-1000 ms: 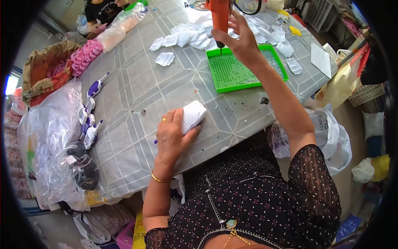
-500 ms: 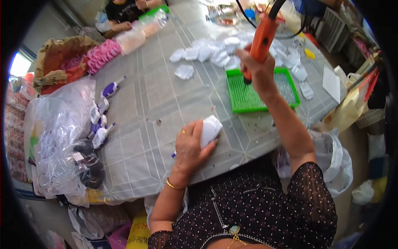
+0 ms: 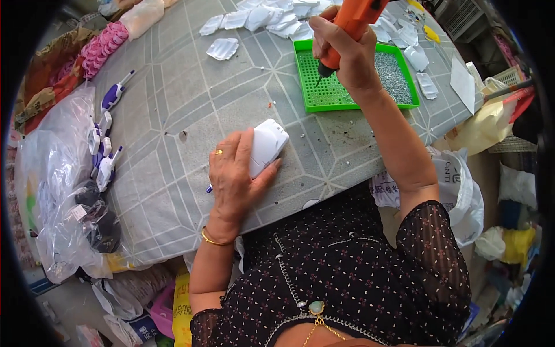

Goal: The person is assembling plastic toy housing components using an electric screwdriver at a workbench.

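My left hand (image 3: 232, 173) is closed around a white plastic casing (image 3: 267, 146), pressing it against the table. A short purple tip (image 3: 209, 189) pokes out by the heel of this hand. In my right hand (image 3: 355, 63) is an orange electric screwdriver (image 3: 354, 22), its black nose and thin bit pointing down. The bit hangs over the left, perforated half of a green tray (image 3: 329, 107); whether it touches the holes I cannot tell. Small silvery screws (image 3: 393, 78) fill the tray's right half, partly hidden by my wrist.
Many white plastic shells (image 3: 263, 17) are heaped behind the tray, with one single shell (image 3: 223, 49) apart to their left. Several white-and-purple assembled pieces (image 3: 106, 147) lie beside a clear plastic bag (image 3: 52, 156). Pink coiled strands (image 3: 104, 49) are at the far left.
The whole view has shifted, so the table's things sit higher and further left, and the other person is out of sight. The screwdriver bit has come toward the tray's near left. Both holds continue.
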The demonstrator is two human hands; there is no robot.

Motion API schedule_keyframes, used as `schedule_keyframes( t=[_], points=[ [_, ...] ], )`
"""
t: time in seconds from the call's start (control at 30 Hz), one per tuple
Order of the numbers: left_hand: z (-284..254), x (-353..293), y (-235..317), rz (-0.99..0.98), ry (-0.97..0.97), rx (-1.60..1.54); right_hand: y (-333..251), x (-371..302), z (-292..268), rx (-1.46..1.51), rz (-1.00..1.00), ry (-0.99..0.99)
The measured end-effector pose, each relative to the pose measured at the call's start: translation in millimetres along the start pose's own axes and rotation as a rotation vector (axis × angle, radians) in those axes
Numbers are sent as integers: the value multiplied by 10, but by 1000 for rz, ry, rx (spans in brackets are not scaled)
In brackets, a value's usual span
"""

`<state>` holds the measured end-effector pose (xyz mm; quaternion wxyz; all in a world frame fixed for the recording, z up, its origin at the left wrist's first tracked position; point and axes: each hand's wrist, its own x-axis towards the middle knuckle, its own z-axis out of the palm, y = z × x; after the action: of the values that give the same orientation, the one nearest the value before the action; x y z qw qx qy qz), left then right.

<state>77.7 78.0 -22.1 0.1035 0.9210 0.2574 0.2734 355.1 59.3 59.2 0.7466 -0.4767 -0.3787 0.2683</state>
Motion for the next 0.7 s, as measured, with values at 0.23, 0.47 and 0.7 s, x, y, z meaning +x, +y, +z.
schedule_keyframes(
  t=[0.23,0.47,0.7],
  points=[
    [19,20,-2,19,16,-1,84,-117,1,-8,14,-20],
    [20,29,-13,-2,9,-10,101,-117,24,28,-35,-75],
    [12,51,4,0,25,-13,117,-124,26,-9,-42,-70]
  ],
)
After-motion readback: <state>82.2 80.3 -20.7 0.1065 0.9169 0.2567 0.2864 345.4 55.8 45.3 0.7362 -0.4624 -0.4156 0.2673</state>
